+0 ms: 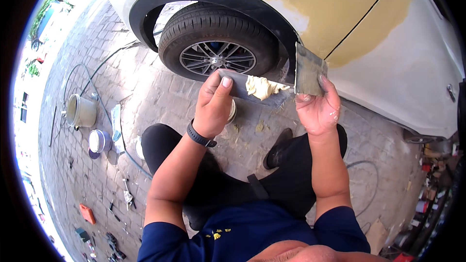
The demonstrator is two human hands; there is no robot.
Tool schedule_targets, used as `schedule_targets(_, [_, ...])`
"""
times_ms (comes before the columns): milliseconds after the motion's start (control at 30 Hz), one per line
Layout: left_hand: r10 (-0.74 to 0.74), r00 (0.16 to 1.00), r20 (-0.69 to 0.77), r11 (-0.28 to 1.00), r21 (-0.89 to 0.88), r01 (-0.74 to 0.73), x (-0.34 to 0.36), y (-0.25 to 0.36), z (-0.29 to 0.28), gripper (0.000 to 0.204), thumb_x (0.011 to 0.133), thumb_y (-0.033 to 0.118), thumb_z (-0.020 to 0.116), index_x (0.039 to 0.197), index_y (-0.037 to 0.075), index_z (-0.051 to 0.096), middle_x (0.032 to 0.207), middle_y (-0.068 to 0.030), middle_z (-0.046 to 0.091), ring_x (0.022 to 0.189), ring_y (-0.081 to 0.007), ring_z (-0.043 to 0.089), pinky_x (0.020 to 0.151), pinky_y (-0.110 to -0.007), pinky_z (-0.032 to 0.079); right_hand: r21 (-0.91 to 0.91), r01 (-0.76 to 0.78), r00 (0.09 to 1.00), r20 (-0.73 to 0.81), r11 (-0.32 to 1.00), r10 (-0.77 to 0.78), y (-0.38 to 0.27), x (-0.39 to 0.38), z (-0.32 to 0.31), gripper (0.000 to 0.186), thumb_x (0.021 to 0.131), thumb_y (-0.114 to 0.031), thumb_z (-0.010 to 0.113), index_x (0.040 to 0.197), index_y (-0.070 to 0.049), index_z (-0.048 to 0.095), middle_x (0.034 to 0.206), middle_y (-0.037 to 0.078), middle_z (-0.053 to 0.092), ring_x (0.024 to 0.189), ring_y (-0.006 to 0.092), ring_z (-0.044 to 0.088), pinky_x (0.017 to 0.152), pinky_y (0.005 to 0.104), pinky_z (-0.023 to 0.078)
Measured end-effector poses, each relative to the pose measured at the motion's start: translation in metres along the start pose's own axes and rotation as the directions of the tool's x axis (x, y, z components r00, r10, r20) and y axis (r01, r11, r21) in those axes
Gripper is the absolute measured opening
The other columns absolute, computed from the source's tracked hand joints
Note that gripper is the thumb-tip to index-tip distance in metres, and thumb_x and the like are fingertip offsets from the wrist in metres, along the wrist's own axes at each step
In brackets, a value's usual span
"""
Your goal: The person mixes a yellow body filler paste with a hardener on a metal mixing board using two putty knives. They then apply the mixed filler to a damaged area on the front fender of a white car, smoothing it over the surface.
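Car body [388, 68], white w/ large patches of yellow-tan filler over the wheel arch and rear panel, fills the far and right part of the view; a black seam line runs diagonally through the filler. Paved brick ground [145, 92] covers the left and centre. Rear wheel [216, 43], black tyre w/ grey spoked rim, sits under a black arch trim, far centre. Person crouches near, dark trousers, navy top, one black shoe [276, 150] on the bricks betw. the forearms. A thin hose [97, 92] loops across the bricks at left. Tan bucket [80, 110] stands far left; just nearer, a round can w/ white lid [99, 140]. Small orange item [87, 213] and scattered tools lie near left; kind cannot be told. Left hand [213, 109], black wristband, is closed on the left end of a long flat metal blade [238, 85], thumb on top, blade held approx. level in front of the tyre. A lump of pale cream filler [262, 87] sits on the blade's right half. Right hand [318, 109], smeared w/ filler, is closed on the lower edge of a wide grey spreader [308, 70], held upright, its left edge touching the blade just right of the filler lump.
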State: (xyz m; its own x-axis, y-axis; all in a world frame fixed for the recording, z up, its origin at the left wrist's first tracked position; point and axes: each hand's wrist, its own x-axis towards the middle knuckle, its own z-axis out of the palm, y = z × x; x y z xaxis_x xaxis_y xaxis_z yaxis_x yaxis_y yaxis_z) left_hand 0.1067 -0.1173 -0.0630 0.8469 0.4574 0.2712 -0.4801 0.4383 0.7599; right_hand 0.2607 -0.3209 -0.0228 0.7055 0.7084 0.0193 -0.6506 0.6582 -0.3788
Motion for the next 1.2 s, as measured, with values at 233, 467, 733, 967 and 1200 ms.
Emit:
schedule_targets(233, [0.066, 0.986, -0.150, 0.992, 0.120, -0.048, 0.004, 0.003, 0.008, 0.028, 0.114, 0.022, 0.050, 0.129, 0.001, 0.060, 0.124, -0.0072, 0.068, 0.116, -0.0173, 0.063, 0.105, -0.038, 0.048, -0.584, 0.340, 0.883, -0.073, 0.737, -0.465, 0.005, 0.009, 0.003, 0.022, 0.104, -0.016, 0.061, 0.125, -0.008, 0.059, 0.114, 0.007, 0.070, 0.091, 0.0195, 0.068, 0.069, 0.0353, 0.054])
schedule_targets(467, [0.160, 0.949, -0.272, 0.950, 0.302, -0.074, 0.005, -0.007, 0.000, 0.028, 0.114, 0.019, 0.051, 0.129, 0.000, 0.064, 0.126, -0.0082, 0.070, 0.119, -0.0188, 0.065, 0.107, -0.039, 0.049, -0.588, 0.253, 0.955, 0.025, 0.768, -0.295, -0.013, 0.004, 0.002, 0.034, 0.100, -0.012, 0.063, 0.132, -0.007, 0.055, 0.118, 0.007, 0.068, 0.094, 0.0187, 0.066, 0.070, 0.0350, 0.052])
schedule_targets(733, [0.085, 0.979, -0.184, 0.938, 0.346, -0.017, -0.004, 0.000, 0.011, 0.028, 0.112, 0.018, 0.055, 0.125, -0.003, 0.069, 0.108, -0.0006, 0.070, 0.097, -0.0067, 0.058, 0.089, -0.024, 0.046, -0.786, 0.077, 0.982, -0.046, 0.613, -0.182, -0.011, 0.015, -0.020, 0.025, 0.098, -0.022, 0.075, 0.118, -0.007, 0.074, 0.098, -0.005, 0.072, 0.084, 0.0042, 0.061, 0.067, 0.0262, 0.046])
schedule_targets(967, [-0.013, 0.998, 0.055, 0.765, 0.643, -0.025, -0.006, 0.022, 0.023, 0.028, 0.112, 0.018, 0.056, 0.123, -0.004, 0.070, 0.103, -0.0029, 0.073, 0.094, -0.0079, 0.060, 0.084, -0.027, 0.050, -0.820, 0.033, 0.992, -0.043, 0.571, -0.120, -0.004, 0.018, -0.026, 0.020, 0.100, -0.023, 0.076, 0.111, -0.005, 0.073, 0.092, -0.006, 0.069, 0.076, 0.0022, 0.053, 0.065, 0.0217, 0.039])
schedule_targets(1200, [-0.157, 0.961, 0.227, 0.622, 0.779, -0.083, -0.007, 0.028, 0.028, 0.027, 0.108, 0.018, 0.060, 0.119, -0.005, 0.069, 0.089, -0.0109, 0.069, 0.080, -0.0136, 0.059, 0.074, -0.030, 0.050, -0.837, 0.071, 0.996, 0.028, 0.542, -0.089, 0.005, 0.009, -0.007, 0.018, 0.102, -0.016, 0.072, 0.113, -0.001, 0.071, 0.095, -0.002, 0.069, 0.082, 0.0033, 0.055, 0.073, 0.0220, 0.045])
